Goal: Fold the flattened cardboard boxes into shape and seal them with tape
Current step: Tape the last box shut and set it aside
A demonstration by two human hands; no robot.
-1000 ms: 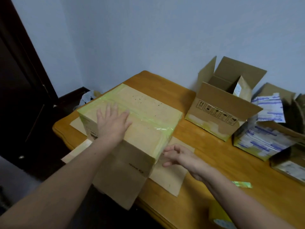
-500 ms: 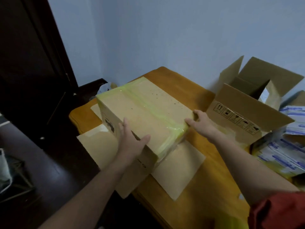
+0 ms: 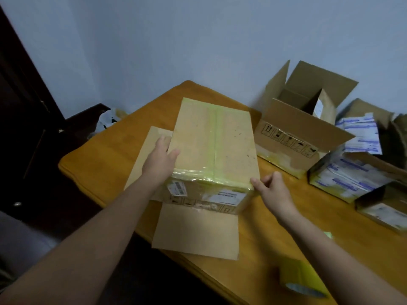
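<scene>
"Two hands on the one box, are they?"

"Near enough. The taped box (image 3: 211,146) sits in the middle of the table (image 3: 99,164), sealed face up, with yellow-green tape down its middle and along its near edge. The left hand (image 3: 159,159) lies flat against its 9 o'clock side, fingers straight, thumb over the top edge. The right hand (image 3: 273,190) is at the 5 o'clock corner, fingers curled, one fingertip touching the cardboard. Whether it grips anything I can't tell. The hands are well apart, with the box between them."

"And the flaps?"

"Spread flat on the wood. The near flap (image 3: 198,232) is at 6 o'clock, the side flap (image 3: 145,155) at 9, below the left hand."

"The tape?"

"A yellow-green tape roll (image 3: 301,280) lies at 5 o'clock, near the right forearm. At 2 o'clock stands an open box (image 3: 304,133), flaps up, just beside the taped one."
</scene>
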